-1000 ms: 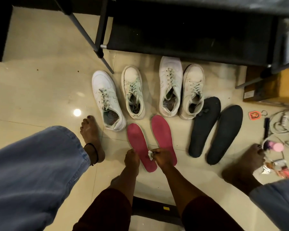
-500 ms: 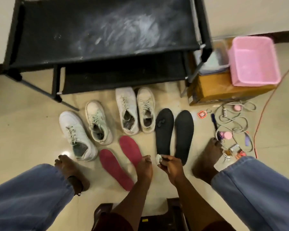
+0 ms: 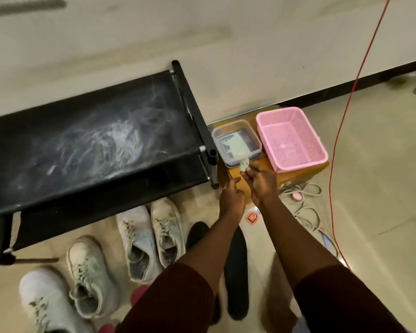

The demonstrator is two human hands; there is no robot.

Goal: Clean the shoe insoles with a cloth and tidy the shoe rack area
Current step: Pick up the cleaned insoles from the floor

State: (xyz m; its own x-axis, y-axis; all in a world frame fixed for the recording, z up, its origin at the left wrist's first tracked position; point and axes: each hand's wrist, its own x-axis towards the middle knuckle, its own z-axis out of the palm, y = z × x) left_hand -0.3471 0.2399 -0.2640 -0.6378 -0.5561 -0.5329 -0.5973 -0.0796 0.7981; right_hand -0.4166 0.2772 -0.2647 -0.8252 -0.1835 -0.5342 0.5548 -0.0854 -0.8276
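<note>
My right hand [image 3: 262,182] pinches a small crumpled white cloth [image 3: 244,164] at the near rim of a clear plastic container [image 3: 235,141] holding pale wipes or liquid. My left hand [image 3: 231,194] is just beside it, fingers loosely curled, holding nothing that I can see. Two black insoles [image 3: 235,267] lie on the floor under my forearms. The tips of the red insoles [image 3: 138,293] peek out beside my left sleeve. Several white sneakers [image 3: 137,243] stand in front of the black shoe rack [image 3: 94,145], whose top shelf is dusty.
A pink mesh basket [image 3: 291,138] sits on a brown box [image 3: 283,174] beside the container. Grey cables [image 3: 308,207], a red keyring tag [image 3: 252,217] and a pink item lie on the floor to the right. A red cord [image 3: 339,131] runs down from the wall.
Both hands have left the insoles on the floor and reached up and right to the clear container. The view has tilted up from the floor to the rack and wall.
</note>
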